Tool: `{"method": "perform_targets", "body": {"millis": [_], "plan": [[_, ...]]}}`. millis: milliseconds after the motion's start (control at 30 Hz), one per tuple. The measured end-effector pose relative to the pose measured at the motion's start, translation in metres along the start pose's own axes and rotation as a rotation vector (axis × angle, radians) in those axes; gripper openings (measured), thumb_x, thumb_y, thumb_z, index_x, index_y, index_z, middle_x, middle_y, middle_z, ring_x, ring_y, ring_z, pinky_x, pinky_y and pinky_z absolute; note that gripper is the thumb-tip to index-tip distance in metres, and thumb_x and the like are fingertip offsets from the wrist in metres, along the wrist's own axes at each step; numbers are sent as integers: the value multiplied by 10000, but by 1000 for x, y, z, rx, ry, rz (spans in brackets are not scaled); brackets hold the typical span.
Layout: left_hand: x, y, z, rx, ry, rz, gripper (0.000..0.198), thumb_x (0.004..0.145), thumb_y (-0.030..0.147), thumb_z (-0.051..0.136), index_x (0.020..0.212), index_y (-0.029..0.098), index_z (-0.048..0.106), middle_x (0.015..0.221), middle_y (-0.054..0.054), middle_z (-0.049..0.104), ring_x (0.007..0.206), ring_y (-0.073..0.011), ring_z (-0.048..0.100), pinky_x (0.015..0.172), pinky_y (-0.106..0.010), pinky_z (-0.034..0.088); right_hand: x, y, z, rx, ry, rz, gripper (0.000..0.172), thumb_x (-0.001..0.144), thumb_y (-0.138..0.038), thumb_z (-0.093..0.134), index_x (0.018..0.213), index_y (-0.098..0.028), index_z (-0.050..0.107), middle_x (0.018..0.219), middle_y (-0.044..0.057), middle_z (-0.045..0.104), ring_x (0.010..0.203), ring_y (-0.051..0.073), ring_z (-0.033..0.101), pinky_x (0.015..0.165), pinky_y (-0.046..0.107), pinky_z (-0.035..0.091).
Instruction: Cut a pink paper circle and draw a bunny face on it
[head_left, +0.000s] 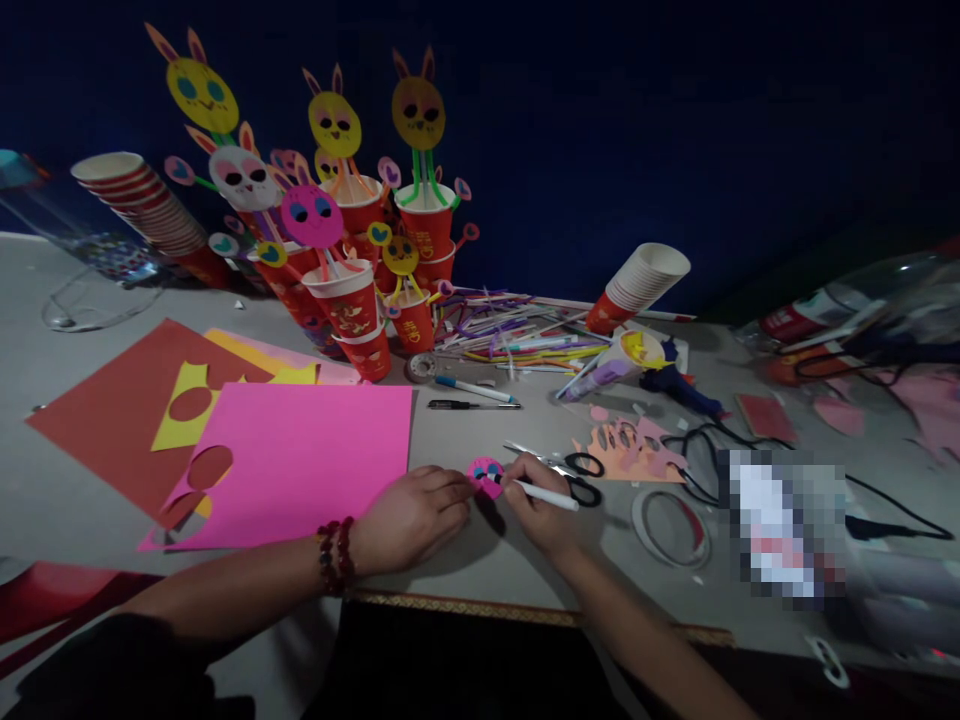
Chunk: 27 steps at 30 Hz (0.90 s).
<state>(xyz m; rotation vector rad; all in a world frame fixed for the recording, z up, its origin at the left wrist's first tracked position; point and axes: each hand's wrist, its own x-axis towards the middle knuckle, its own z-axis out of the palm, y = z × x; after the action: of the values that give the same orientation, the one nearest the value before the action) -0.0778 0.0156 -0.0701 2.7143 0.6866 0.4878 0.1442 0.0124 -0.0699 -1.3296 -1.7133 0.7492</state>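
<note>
My right hand (541, 508) is closed around a white marker (551, 496), its tip against a small pink paper disc (480, 466). Blue eyes and dark marks are on the disc, though my fingers partly hide it. My left hand (415, 518) grips the disc's left edge with its fingertips, next to a large pink sheet (315, 450). A pair of scissors (587, 463) with black handles lies just beyond my right hand. Farther off are a black pen (472, 405) and a blue-capped marker (474, 388).
Red paper cups (345, 300) with rabbit-faced straw figures stand at the back left. Behind the pens lies a heap of colourful straws (525, 335). On the right are a tape roll (670, 528), cut orange paper (630, 450) and a blue glue gun (679, 385) with a black cord.
</note>
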Motion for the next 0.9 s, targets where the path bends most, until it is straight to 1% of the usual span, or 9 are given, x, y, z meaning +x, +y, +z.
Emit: {"method": "perform_targets", "body": {"millis": [133, 333, 567, 700, 900], "plan": [[0, 0, 0, 2, -3, -3, 202, 992, 213, 452, 1068, 148, 628, 1260, -95, 655, 1168, -231, 583, 975, -393, 494, 0, 0, -1, 9, 4, 1, 184, 810, -199, 503, 629, -234, 507, 571, -39, 530, 544, 148, 498, 549, 265, 377], [0, 1, 0, 1, -2, -6, 185, 990, 218, 467, 1044, 151, 632, 1262, -83, 655, 1170, -223, 580, 982, -387, 488, 1, 0, 0, 0, 12, -2, 202, 823, -212, 513, 624, -236, 491, 552, -47, 497, 520, 143, 469, 527, 264, 356], [0, 1, -1, 18, 1, -6, 191, 991, 220, 463, 1035, 155, 637, 1242, -91, 660, 1151, -223, 586, 967, -389, 492, 0, 1, 0, -5, -23, -18, 171, 796, -187, 513, 631, -232, 514, 567, -41, 540, 529, 141, 498, 542, 264, 379], [0, 0, 0, 8, -2, -5, 190, 991, 222, 464, 1051, 158, 632, 1259, -90, 655, 1159, -227, 582, 976, -386, 485, -1, 2, 0, -7, -13, -14, 171, 798, -188, 510, 633, -232, 513, 571, -38, 541, 533, 142, 498, 544, 265, 381], [-1, -1, 1, 4, 13, 2, 172, 983, 218, 479, 1024, 157, 634, 1255, -90, 655, 1157, -225, 584, 970, -389, 489, -1, 2, 1, 6, -21, -31, 166, 790, -181, 513, 632, -232, 517, 575, -39, 551, 546, 142, 514, 558, 265, 393]]}}
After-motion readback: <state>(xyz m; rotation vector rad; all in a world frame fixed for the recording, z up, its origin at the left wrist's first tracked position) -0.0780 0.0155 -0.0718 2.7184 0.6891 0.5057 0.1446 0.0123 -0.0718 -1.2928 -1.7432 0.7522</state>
